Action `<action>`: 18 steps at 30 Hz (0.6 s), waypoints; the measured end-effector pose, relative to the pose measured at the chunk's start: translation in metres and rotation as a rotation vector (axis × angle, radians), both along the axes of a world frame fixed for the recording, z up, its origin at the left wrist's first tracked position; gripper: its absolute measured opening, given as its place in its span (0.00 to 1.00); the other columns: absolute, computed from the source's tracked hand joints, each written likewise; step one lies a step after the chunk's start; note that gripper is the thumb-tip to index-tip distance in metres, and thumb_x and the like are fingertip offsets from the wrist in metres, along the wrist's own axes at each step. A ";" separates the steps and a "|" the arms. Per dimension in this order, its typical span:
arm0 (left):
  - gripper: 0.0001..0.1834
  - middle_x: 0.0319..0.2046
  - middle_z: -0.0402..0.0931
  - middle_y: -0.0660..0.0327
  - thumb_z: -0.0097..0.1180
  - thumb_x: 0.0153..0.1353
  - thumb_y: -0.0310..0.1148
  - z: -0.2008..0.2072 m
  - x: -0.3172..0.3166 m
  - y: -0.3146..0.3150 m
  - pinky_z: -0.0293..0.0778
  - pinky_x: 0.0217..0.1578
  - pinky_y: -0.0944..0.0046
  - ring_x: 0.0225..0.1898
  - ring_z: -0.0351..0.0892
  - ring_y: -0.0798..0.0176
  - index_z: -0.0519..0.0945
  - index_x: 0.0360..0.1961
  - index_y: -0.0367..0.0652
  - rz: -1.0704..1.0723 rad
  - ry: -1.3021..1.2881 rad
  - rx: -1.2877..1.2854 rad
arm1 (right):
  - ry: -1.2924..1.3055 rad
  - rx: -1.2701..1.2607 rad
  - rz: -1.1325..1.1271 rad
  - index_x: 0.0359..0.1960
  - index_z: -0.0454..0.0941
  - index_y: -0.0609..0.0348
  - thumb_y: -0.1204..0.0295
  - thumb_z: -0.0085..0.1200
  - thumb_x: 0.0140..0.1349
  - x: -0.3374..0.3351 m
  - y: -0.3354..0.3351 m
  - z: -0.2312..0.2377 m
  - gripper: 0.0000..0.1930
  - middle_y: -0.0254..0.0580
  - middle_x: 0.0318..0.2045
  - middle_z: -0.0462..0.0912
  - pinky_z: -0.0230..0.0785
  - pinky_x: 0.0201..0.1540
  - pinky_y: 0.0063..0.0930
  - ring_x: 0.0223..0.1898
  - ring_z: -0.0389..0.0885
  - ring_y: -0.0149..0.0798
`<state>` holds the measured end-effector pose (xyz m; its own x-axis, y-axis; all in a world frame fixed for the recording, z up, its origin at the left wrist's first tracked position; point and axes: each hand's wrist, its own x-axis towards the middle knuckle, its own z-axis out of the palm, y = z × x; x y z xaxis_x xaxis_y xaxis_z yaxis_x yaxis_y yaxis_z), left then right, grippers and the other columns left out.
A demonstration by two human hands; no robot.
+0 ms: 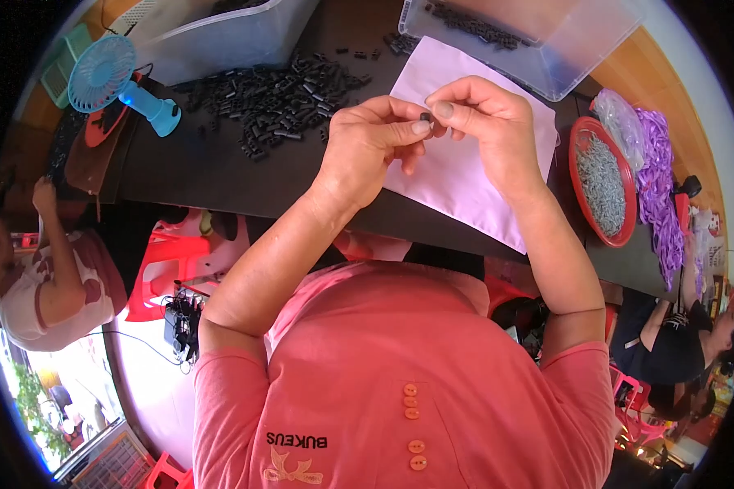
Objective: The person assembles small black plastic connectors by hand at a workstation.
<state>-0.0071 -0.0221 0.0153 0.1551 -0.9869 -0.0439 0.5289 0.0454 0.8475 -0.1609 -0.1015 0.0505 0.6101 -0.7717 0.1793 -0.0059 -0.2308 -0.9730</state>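
Over a pale pink cloth (pixel 465 187) on the dark table, my two hands meet fingertip to fingertip. My left hand (pixel 375 143) pinches a small black plastic piece (pixel 425 117) between thumb and forefinger. Close against it, the thumb and forefinger of my right hand (pixel 489 122) are pressed together; whatever they grip is too small and covered to make out. Left of my hands spreads a loose pile of small black plastic pieces (pixel 281 102). A red bowl (pixel 577 155) of small silvery metal parts (pixel 602 183) stands to the right.
Two clear plastic bins (pixel 228 41) (pixel 546 57) stand at the back. A blue fan (pixel 106 77) is at the left, purple ribbon strips (pixel 656 187) at the right. One person (pixel 57 281) is at far left, another (pixel 669 346) at far right. A red stool (pixel 159 269) stands below the table.
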 end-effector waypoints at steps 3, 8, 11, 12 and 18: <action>0.04 0.31 0.82 0.52 0.57 0.61 0.21 -0.001 0.000 -0.001 0.71 0.20 0.69 0.20 0.75 0.68 0.79 0.35 0.29 -0.007 0.006 0.002 | -0.009 0.023 0.029 0.35 0.82 0.62 0.74 0.58 0.60 0.000 -0.001 -0.002 0.05 0.33 0.29 0.83 0.63 0.33 0.18 0.30 0.78 0.25; 0.06 0.31 0.82 0.53 0.55 0.62 0.21 -0.002 -0.001 0.000 0.71 0.20 0.69 0.20 0.74 0.67 0.80 0.38 0.28 -0.015 0.021 0.008 | 0.013 -0.003 0.017 0.34 0.82 0.63 0.74 0.58 0.60 0.001 -0.002 -0.003 0.05 0.33 0.29 0.83 0.63 0.32 0.18 0.29 0.77 0.25; 0.06 0.30 0.81 0.53 0.55 0.62 0.21 -0.004 0.000 -0.001 0.70 0.20 0.70 0.20 0.74 0.67 0.80 0.38 0.28 -0.018 -0.003 0.016 | -0.010 -0.023 0.000 0.33 0.83 0.60 0.73 0.61 0.58 0.002 -0.004 -0.006 0.04 0.32 0.27 0.82 0.64 0.29 0.17 0.27 0.76 0.25; 0.06 0.29 0.81 0.54 0.55 0.62 0.22 -0.005 0.000 -0.001 0.70 0.20 0.70 0.20 0.74 0.67 0.80 0.38 0.28 -0.016 -0.003 0.021 | -0.009 -0.022 -0.001 0.33 0.83 0.60 0.73 0.61 0.58 0.003 -0.004 -0.007 0.04 0.32 0.27 0.82 0.64 0.29 0.17 0.27 0.76 0.25; 0.05 0.27 0.80 0.55 0.57 0.61 0.22 -0.005 0.000 0.000 0.70 0.19 0.70 0.20 0.75 0.67 0.79 0.36 0.30 -0.002 0.015 0.016 | -0.015 0.012 0.021 0.33 0.83 0.62 0.74 0.60 0.58 0.006 -0.003 -0.009 0.04 0.33 0.27 0.82 0.68 0.32 0.18 0.28 0.76 0.25</action>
